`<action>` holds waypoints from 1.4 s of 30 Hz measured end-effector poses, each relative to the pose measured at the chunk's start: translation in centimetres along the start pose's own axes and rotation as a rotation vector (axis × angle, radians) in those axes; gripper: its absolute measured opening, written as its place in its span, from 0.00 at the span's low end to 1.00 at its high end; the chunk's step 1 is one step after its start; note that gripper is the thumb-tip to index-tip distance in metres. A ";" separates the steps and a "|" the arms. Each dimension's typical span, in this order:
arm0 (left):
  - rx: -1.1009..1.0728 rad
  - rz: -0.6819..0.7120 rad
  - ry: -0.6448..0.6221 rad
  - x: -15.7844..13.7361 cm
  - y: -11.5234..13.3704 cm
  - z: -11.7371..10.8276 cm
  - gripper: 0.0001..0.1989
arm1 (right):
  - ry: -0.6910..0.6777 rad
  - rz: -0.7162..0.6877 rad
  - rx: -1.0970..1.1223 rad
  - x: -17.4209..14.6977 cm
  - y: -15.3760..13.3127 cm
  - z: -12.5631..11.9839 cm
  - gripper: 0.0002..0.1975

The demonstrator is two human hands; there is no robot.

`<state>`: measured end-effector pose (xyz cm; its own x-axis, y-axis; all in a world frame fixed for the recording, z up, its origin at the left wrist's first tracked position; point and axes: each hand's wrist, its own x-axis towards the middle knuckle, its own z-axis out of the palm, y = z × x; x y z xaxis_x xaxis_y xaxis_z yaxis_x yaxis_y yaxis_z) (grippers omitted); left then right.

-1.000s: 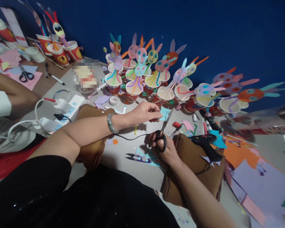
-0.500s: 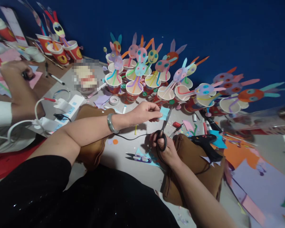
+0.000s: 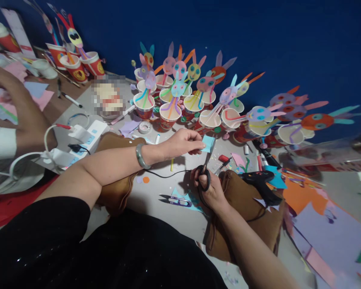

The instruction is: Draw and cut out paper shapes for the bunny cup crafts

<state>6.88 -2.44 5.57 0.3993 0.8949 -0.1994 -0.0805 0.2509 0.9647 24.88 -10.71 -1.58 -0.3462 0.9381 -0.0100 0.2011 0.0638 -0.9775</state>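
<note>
Pinched in my left hand (image 3: 185,142) is a small piece of light blue paper (image 3: 207,143). My right hand (image 3: 209,186) has its fingers through the handles of a pair of black-handled scissors (image 3: 205,176). The blades point up and away from me and meet the right edge of the paper. A pair of thread snips (image 3: 175,200) lies on the table below my hands, partly over blue paper scraps (image 3: 195,204). A thin black cord runs across the table toward my right hand. A yellow stick (image 3: 171,164) lies under my left wrist.
Paper cups (image 3: 170,116) with paper rabbit-like figures stand in rows at the back. Brown cushions (image 3: 246,237) lie under both arms. A black glue gun (image 3: 263,182) rests on the right one. A power strip (image 3: 90,138) and a co-worker's arm (image 3: 30,108) are at left.
The co-worker's hand at the left has moved farther left, toward the picture edge. My hands, the paper and the scissors have hardly shifted.
</note>
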 end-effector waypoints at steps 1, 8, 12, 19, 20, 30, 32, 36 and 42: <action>-0.002 0.003 0.000 0.0 0.0 0.0 0.12 | 0.001 0.005 -0.010 0.0 0.0 0.0 0.30; -0.005 -0.001 -0.003 0.1 -0.2 -0.1 0.12 | 0.016 0.024 -0.036 -0.1 0.0 0.0 0.30; -0.008 0.000 0.001 0.1 -0.2 -0.1 0.12 | 0.020 0.033 -0.020 -0.1 0.5 0.0 0.29; -0.003 -0.019 0.011 0.0 0.0 0.0 0.12 | 0.048 0.036 -0.054 -0.3 0.5 0.0 0.29; -0.004 -0.018 0.010 0.0 0.0 0.0 0.12 | 0.050 0.040 -0.060 -0.3 0.4 0.0 0.29; 0.002 0.012 0.000 0.0 -0.1 -0.1 0.12 | 0.071 0.071 -0.085 -0.5 0.3 0.2 0.26; 0.006 0.011 -0.004 0.0 -0.1 -0.1 0.12 | 0.070 0.071 -0.081 -0.5 0.4 0.2 0.26; 0.013 0.013 0.005 0.1 -0.1 -0.1 0.11 | 0.082 0.072 -0.059 -0.4 1.0 0.0 0.25; 0.012 0.055 -0.005 0.3 -0.6 -0.3 0.10 | 0.113 0.064 0.005 -0.4 1.4 0.0 0.25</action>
<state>6.80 -2.19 4.89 0.3994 0.9052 -0.1449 -0.0912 0.1965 0.9763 25.30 -11.01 -2.91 -0.2268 0.9727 -0.0490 0.2145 0.0008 -0.9767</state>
